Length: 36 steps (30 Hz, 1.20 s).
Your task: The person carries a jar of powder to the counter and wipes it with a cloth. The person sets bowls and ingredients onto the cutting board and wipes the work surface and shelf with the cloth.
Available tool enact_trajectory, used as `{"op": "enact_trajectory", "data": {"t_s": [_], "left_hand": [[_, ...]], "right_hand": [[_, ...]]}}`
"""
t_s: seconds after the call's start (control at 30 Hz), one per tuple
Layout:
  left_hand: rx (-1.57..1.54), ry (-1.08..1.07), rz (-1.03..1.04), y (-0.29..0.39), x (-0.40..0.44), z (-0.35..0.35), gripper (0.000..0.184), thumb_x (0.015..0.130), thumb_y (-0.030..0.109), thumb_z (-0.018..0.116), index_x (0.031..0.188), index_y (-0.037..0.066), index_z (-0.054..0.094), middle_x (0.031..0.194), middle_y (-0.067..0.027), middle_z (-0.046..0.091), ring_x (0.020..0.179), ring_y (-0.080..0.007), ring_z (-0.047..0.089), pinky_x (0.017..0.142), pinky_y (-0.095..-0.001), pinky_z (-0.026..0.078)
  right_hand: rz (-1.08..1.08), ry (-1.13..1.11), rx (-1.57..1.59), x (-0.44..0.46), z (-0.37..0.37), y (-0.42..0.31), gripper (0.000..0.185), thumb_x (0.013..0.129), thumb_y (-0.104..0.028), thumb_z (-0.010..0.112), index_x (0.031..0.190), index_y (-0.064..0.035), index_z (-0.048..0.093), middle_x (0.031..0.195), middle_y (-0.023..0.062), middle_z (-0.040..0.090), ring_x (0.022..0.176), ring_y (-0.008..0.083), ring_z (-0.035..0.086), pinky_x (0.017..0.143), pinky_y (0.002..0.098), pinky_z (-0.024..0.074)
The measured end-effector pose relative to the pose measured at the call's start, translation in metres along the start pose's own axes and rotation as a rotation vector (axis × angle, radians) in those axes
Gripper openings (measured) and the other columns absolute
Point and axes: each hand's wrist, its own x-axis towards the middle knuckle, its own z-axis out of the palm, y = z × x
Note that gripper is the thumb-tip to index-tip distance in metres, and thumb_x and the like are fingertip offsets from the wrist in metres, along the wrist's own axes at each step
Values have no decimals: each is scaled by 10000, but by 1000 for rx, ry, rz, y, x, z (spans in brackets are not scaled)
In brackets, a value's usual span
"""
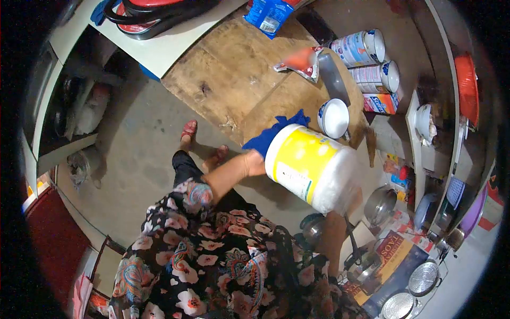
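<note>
A large white plastic tub [305, 167] with a yellow label is held tilted in front of me, off the wooden tabletop's near edge. My left hand [255, 162] grips its left end, with the fingers hidden behind it. A dark blue cloth [270, 136] shows beside that hand and behind the tub; I cannot tell whether it is held or lies on the table. At the tub's lower right end my right hand [345, 201] supports it, smeared by motion and partly covered. A white bowl [335, 119] with a blue pattern stands just beyond the tub.
The wooden tabletop [212, 80] bears a red-and-white packet [303, 63] and a blue packet [270, 17]. Labelled cans [353, 49] line the back right. Pans [380, 204] and steel strainers [424, 277] sit at lower right. A red-and-black appliance [154, 16] stands at upper left.
</note>
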Motion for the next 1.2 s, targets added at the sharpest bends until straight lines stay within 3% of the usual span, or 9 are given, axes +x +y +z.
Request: {"op": "enact_trajectory", "data": {"t_s": [0.23, 0.3, 0.4, 0.57, 0.73, 0.83, 0.93, 1.07, 1.2], "left_hand": [[-79, -442, -523, -13, 34, -14, 474, 876, 459, 350, 1155, 106, 498, 1171, -34, 523, 1057, -154, 491, 900, -339, 383], [396, 75, -85, -31, 2, 24, 430, 856, 432, 416, 1113, 104, 521, 1102, -62, 565, 981, -186, 539, 811, -370, 446], [256, 219, -131, -21, -28, 50, 278, 879, 365, 411, 1037, 172, 535, 1011, -15, 579, 874, -139, 555, 704, -340, 479], [572, 310, -19, -9, -45, 44, 247, 886, 354, 395, 1014, 189, 528, 950, 2, 579, 864, -119, 543, 764, -337, 455], [197, -103, -16, 21, 8, 33, 337, 888, 399, 366, 964, 124, 545, 1009, -49, 580, 914, -160, 546, 840, -349, 420], [440, -33, -49, 14, 25, 20, 359, 870, 428, 401, 980, 125, 558, 1042, -57, 581, 913, -164, 556, 812, -353, 441], [492, 359, -120, -1, 7, 24, 321, 847, 423, 465, 943, 132, 562, 911, 10, 607, 807, -133, 568, 722, -339, 464], [1065, 327, -68, -1, -24, 74, 302, 849, 427, 453, 897, 147, 556, 755, 18, 560, 704, -65, 522, 600, -332, 425], [2034, 314, 367, 25, -24, 71, 300, 852, 364, 493, 810, 81, 583, 685, -4, 566, 605, -90, 517, 557, -267, 413]], "right_hand": [[45, -197, 1444, 4, 3, 52, 389, 797, -209, 552, 1132, -49, 436, 1081, 94, 506, 1004, 204, 485, 844, 327, 407], [11, -275, 1577, 5, 5, 58, 410, 806, -204, 544, 1163, -56, 406, 1125, 90, 484, 1049, 203, 459, 879, 333, 388], [-50, -267, 1633, 6, 10, 47, 433, 815, -200, 535, 1194, -62, 376, 1168, 85, 461, 1093, 201, 434, 914, 338, 369], [84, 48, 814, -37, -4, -3, 296, 696, -298, 613, 781, -17, 576, 808, 112, 594, 686, 202, 588, 585, 315, 495], [234, 92, 1023, -45, -1, 5, 281, 686, -245, 575, 799, 13, 574, 795, 128, 588, 677, 213, 589, 580, 325, 498], [314, 99, 1124, -50, -2, 2, 278, 681, -219, 556, 808, 28, 573, 788, 136, 585, 673, 219, 589, 578, 330, 499], [264, 204, 1253, -46, -11, -8, 287, 675, -178, 496, 836, 46, 575, 770, 133, 585, 661, 227, 593, 574, 335, 504], [374, -15, 1715, -40, -1, 22, 350, 667, -203, 520, 916, 38, 570, 844, 132, 586, 727, 233, 591, 646, 375, 503], [484, 12, 1791, -46, -26, -15, 432, 667, -185, 500, 1044, 26, 524, 983, 127, 556, 917, 219, 547, 788, 357, 463]]}}
